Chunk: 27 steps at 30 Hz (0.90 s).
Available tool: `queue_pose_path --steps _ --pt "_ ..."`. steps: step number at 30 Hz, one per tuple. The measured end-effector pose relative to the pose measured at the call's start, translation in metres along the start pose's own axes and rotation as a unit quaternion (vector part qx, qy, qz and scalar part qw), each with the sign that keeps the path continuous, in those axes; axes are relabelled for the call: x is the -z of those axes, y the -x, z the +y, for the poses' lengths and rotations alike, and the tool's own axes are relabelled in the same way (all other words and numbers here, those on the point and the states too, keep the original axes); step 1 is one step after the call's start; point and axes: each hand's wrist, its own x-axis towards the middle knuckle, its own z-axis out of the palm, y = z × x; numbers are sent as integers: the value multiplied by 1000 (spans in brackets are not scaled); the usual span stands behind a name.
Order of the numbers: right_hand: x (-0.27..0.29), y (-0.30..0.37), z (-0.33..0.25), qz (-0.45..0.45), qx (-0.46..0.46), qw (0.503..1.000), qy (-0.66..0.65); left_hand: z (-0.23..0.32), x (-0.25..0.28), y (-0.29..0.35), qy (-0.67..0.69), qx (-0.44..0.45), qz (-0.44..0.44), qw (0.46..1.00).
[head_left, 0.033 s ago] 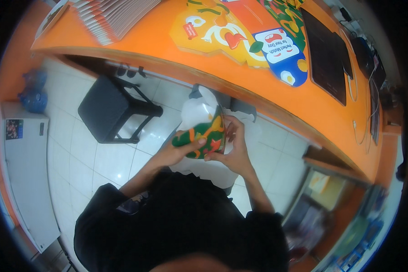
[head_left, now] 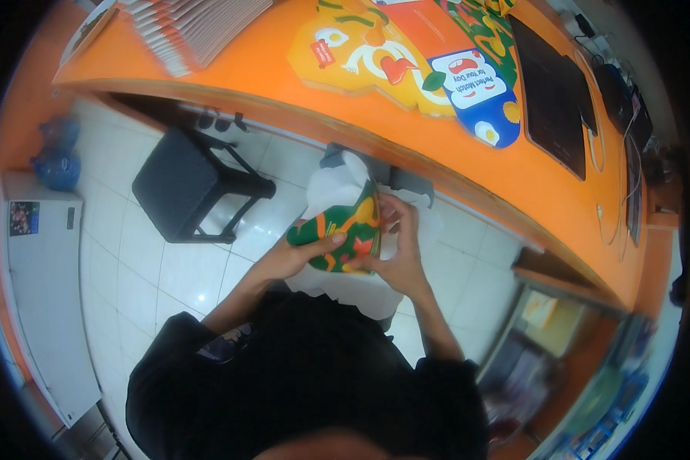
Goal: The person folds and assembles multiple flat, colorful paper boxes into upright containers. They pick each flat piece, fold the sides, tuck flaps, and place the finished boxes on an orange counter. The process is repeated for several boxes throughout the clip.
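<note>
Green with yellow and orange shapes, the print [head_left: 343,222] is held between the person's two hands, over the lap and near side of the desk [head_left: 583,230]. The left hand [head_left: 285,261] is partly closed on its left side, thumb laid flat across the printed face, fingers mostly hidden beneath. The right hand [head_left: 401,262] is half open and curled at the right edge, thumb on the near right corner, fingertips at the side farther up; how firmly it pinches cannot be told.

White paper [head_left: 336,184] curls up at the far end, and more pale sheet spreads below; whether it is joined to the print cannot be made out. The print is probably light and thin, flexible enough to bow, with a smooth face that might slide a little under dry fingers. It seems likelier to crease or tear than to break. A broad, flat hold on the left side suits it, with a light pinch along the right edge, well clear of the curled white part, which looks the floppiest
</note>
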Motion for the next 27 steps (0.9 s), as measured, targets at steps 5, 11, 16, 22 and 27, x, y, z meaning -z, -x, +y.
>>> queue_pose_path --steps 5,11,16,22,27 --pt "10 -13 -6 -2 -6 991 -136 4 9 4 -35 -30 -75 996" --pt "13 -14 -20 -76 -103 951 -281 14 11 -3 -30 -75 -101 992" --pt "15 -15 -23 -76 -147 926 -339 21 10 -3 -85 -79 -33 993" --pt "7 -13 -28 87 -135 934 -319 25 -7 -9 18 -84 51 995" --pt "12 -21 -29 118 -29 938 -325 41 -10 -11 115 -43 52 991"
